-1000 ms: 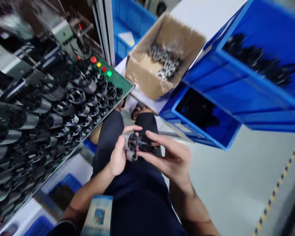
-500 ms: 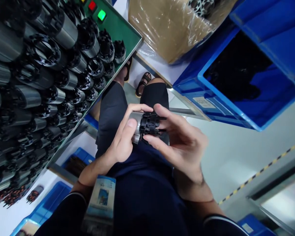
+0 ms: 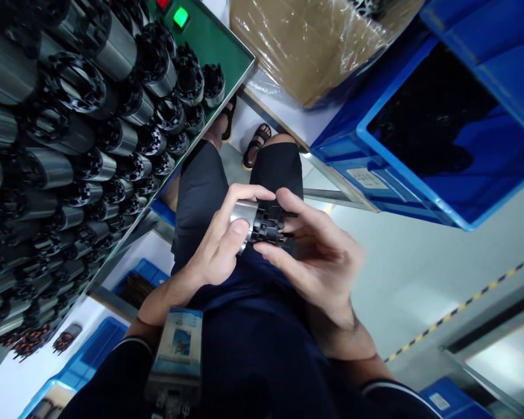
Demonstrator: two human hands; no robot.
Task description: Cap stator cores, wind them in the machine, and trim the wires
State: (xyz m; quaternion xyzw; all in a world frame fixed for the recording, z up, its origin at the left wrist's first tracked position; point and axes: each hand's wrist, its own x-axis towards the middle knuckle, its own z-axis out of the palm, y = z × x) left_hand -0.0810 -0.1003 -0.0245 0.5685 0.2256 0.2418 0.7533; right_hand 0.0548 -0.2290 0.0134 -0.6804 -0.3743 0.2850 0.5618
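A motor stator, a silvery metal cylinder with a black slotted plastic end piece, lies on its side above my lap. My left hand is wrapped round the metal body, thumb on the near side and index finger along the top. From the right, my right hand curves its thumb and fingers about the black plastic end, fingertips touching its edges. The palm side of that end is partly hidden by the right fingers.
Many similar stators stand in rows on a green bench at left. A blue bin with black parts stands at right, beside a plastic-lined cardboard box. More blue trays sit at lower left.
Both hands keep their hold on the stator. The right hand has shifted very slightly left, closer to the metal body. The view has tilted a little.
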